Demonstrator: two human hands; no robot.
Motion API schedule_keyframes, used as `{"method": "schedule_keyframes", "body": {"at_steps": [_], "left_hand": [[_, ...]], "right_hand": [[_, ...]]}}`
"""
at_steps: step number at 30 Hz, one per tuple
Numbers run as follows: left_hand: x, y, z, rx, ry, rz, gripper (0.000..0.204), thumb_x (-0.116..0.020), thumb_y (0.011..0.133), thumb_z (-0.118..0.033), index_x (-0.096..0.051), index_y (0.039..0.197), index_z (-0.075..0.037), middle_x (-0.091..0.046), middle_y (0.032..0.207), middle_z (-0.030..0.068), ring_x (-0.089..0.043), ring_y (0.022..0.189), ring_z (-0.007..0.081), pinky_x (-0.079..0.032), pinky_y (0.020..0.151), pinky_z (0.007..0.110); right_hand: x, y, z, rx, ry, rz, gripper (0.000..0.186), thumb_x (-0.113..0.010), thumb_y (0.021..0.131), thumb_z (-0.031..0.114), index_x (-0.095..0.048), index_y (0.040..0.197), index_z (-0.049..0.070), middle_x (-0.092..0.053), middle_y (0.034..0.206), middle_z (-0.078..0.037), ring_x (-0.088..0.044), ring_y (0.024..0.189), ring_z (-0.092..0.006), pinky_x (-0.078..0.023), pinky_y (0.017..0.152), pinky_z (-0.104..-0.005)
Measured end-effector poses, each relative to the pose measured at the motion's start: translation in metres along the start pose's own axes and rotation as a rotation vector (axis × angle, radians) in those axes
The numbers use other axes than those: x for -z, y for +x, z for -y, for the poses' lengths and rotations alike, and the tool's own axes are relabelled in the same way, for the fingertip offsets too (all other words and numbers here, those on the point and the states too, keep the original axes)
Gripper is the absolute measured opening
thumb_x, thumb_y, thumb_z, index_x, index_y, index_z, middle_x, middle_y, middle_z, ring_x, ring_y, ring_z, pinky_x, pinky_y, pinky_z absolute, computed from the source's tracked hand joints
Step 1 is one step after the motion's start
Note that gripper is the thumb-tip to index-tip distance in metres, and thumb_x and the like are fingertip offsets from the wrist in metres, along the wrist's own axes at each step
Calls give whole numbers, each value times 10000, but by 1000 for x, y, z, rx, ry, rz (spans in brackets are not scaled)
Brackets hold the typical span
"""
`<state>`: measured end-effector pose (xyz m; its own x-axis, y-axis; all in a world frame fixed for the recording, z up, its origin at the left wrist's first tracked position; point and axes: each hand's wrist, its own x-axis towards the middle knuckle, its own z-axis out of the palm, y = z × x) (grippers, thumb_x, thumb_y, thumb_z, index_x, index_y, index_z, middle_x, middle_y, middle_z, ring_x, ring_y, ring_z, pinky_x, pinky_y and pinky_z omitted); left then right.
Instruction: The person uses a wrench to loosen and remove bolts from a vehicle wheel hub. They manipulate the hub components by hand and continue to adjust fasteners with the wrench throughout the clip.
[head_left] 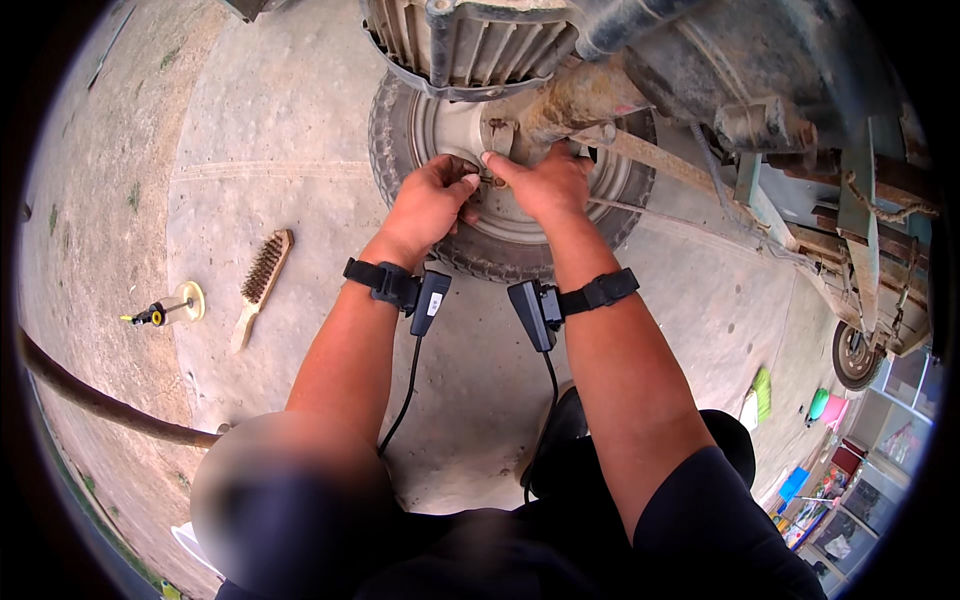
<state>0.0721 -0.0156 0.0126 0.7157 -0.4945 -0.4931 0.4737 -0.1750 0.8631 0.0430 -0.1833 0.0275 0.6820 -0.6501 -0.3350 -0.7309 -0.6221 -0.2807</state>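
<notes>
My left hand (pixel 435 203) is at the left of the hub of a black-tyred wheel (pixel 393 135), its thumb and fingertips pinched together at a small rusty fitting (pixel 497 183) on the grey metal plate (pixel 520 228). What the pinch holds is too small to make out. Coming from the right, my right hand (pixel 548 187) reaches over the same plate. Its thumb points at the fitting, and its other fingers curl down beside the rusty axle tube (pixel 580 103), partly hidden. Black strapped devices (pixel 395 287) with cables sit on both wrists.
A ribbed metal casing (pixel 492 45) overhangs the wheel. Vehicle frame bars (pixel 858 210) crowd the upper right. On the concrete at left lie a wooden-handled wire brush (pixel 262 285) and a tool with a pale yellow disc (pixel 190 301). A brown pole (pixel 110 403) stretches along the lower left.
</notes>
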Motion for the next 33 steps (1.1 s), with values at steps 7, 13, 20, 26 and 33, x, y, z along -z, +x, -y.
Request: {"method": "schedule_keyframes", "body": {"at_steps": [7, 13, 20, 26, 33], "left_hand": [[-3, 0, 0, -6, -10, -34, 322, -600, 1039, -289, -620, 1100, 26, -641, 857, 36, -619, 600, 107, -416, 491, 248], [-3, 1, -9, 85, 76, -34, 301, -599, 1038, -273, -621, 1105, 19, -637, 849, 32, -625, 613, 107, -421, 496, 245], [1, 2, 0, 17, 12, -5, 280, -591, 1039, -252, -617, 1123, 14, -639, 851, 35, -631, 624, 107, -428, 502, 242], [-3, 1, -1, -4, -14, -6, 270, -594, 1036, -244, -613, 1137, 6, -644, 863, 29, -633, 633, 104, -434, 506, 239], [-2, 1, -9, 79, 55, -3, 254, -602, 1029, -230, -606, 1136, 1, -651, 912, 40, -645, 656, 111, -442, 516, 245]], "right_hand": [[-1, 1, 0, 3, -1, -1, 1092, -803, 633, 700, -500, 1326, -88, -575, 1257, -292, -500, 1239, -364, -482, 991, -411], [0, 1, -1, -8, -8, -10, 1094, -800, 631, 705, -503, 1327, -84, -575, 1257, -288, -505, 1233, -359, -484, 986, -410], [-1, 0, 1, -27, 0, 6, 1097, -796, 631, 713, -503, 1327, -84, -576, 1255, -285, -511, 1227, -351, -484, 985, -405], [-4, 4, -4, -10, -8, -6, 1098, -789, 634, 719, -504, 1332, -79, -588, 1254, -267, -499, 1240, -351, -481, 990, -407], [-1, 3, -2, -18, -8, 20, 1111, -801, 628, 716, -489, 1349, -69, -523, 1293, -294, -525, 1217, -357, -484, 990, -408]]}}
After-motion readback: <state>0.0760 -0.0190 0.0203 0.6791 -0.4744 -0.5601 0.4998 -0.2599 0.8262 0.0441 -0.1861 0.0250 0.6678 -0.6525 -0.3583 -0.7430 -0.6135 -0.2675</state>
